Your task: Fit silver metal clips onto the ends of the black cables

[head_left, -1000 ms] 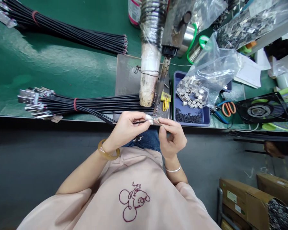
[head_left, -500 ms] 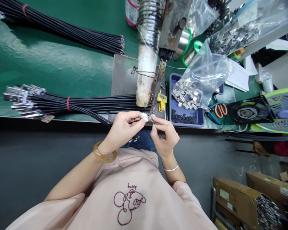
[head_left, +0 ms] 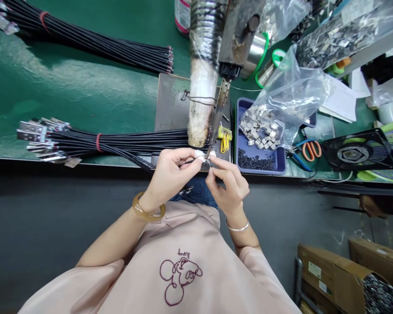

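Observation:
My left hand [head_left: 175,172], with white covers on its fingertips, is closed in a pinch on the end of a black cable [head_left: 187,162]. Close to it, my right hand [head_left: 228,181] pinches a thin silvery solder wire [head_left: 209,163]. The fingertips of both hands nearly meet under the tip of a mounted soldering iron [head_left: 220,104], which points down at them. Its very tip and the cable's end are too small to make out clearly. Behind my left hand lies a bundle of black cables [head_left: 127,141] with metal USB-like plugs, tied by a red band.
Another cable bundle [head_left: 94,46] lies farther back. A wrapped duct [head_left: 201,87] hangs beside the iron. To the right are a blue tray [head_left: 283,168] with metal shells and small black parts, orange-handled pliers [head_left: 311,150], a black fan [head_left: 358,150] and solder spools [head_left: 267,74].
The whole view has shifted slightly, so things appear a little farther right. Both hands keep their pinches at the iron's tip, with only slight finger movement.

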Motion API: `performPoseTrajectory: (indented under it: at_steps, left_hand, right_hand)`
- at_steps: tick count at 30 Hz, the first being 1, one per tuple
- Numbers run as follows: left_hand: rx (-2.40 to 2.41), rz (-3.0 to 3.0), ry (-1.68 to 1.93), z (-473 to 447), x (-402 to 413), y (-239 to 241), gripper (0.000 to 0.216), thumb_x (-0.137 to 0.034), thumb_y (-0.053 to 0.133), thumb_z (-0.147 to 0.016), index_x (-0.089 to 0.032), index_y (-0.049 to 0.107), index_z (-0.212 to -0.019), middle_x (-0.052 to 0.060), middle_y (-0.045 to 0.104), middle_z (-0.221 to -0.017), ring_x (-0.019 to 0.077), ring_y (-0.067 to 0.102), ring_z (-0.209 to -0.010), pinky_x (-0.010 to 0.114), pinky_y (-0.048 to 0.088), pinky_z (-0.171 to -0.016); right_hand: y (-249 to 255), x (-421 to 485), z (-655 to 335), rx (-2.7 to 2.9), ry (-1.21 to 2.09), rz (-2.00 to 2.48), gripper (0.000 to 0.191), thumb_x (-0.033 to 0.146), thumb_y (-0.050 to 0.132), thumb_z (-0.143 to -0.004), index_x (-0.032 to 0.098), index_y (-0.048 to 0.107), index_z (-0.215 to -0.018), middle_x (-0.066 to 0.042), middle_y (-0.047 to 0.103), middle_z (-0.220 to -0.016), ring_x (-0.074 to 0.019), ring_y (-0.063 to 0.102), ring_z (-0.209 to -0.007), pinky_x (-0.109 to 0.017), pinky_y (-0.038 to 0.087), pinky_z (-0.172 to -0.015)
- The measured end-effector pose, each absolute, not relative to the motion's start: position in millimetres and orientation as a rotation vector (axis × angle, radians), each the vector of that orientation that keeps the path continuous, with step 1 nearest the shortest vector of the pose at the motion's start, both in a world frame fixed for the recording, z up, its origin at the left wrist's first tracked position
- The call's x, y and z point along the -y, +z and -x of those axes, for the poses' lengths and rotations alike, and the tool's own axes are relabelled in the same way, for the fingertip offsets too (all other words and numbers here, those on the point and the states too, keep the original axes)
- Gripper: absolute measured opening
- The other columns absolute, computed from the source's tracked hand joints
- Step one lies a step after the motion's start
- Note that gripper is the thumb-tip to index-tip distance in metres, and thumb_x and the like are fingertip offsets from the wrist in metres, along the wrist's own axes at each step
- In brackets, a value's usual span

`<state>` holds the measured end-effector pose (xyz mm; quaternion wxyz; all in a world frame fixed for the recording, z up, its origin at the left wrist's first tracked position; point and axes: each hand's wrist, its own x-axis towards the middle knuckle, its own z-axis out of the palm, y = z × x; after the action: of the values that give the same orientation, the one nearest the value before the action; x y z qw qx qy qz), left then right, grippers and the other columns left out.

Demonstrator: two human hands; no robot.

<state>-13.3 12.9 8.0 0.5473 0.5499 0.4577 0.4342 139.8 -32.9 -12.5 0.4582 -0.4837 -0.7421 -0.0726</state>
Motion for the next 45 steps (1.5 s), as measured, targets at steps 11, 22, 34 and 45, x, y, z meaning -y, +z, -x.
performPoseTrajectory:
  at_steps: [11, 22, 34, 45]
  left_hand:
    - [-1.072, -1.292, 0.955, 15, -12, 7, 0.016, -0.024, 0.066, -0.078, -0.013, 0.073, -0.068, -0.002, 0.049, -0.053, 0.0073, 0.035, -0.05, 0.021, 0.027, -0.047]
    - [-1.081, -1.347, 0.988, 14, -6, 4, 0.018, -0.023, 0.066, -0.08, -0.014, 0.081, -0.081, 0.003, 0.071, -0.066, 0.0129, 0.059, -0.06, 0.021, 0.045, -0.056]
    - [-1.114, -1.282, 1.052, 10, -10, 6, 0.017, -0.023, 0.068, -0.078, -0.013, 0.082, -0.08, 0.003, 0.073, -0.067, 0.0086, 0.051, -0.051, 0.019, 0.042, -0.049]
    - [-1.118, -1.359, 1.058, 12, -11, 12, 0.018, -0.021, 0.067, -0.08, -0.014, 0.083, -0.081, 0.002, 0.069, -0.063, 0.0094, 0.05, -0.053, 0.02, 0.039, -0.049]
  right_hand:
    - [-16, 36, -143, 1.877, -0.197, 1.177, 0.02, 0.008, 0.066, -0.086, 0.026, 0.058, -0.092, -0.006, 0.081, -0.104, -0.017, 0.079, -0.09, -0.027, 0.066, -0.073]
    - [2, 35, -146, 1.659, 0.319, 1.346, 0.012, 0.012, 0.064, -0.09, 0.023, 0.067, -0.086, -0.004, 0.079, -0.103, -0.0175, 0.078, -0.092, -0.033, 0.066, -0.079]
    - [14, 31, -147, 1.648, 0.47, 1.379, 0.011, 0.012, 0.066, -0.087, 0.021, 0.067, -0.081, -0.004, 0.079, -0.107, -0.0162, 0.077, -0.093, -0.026, 0.066, -0.073]
    - [16, 31, -147, 1.697, 0.386, 1.36, 0.013, 0.011, 0.064, -0.087, 0.023, 0.064, -0.082, -0.005, 0.077, -0.113, -0.0177, 0.078, -0.093, -0.036, 0.066, -0.086]
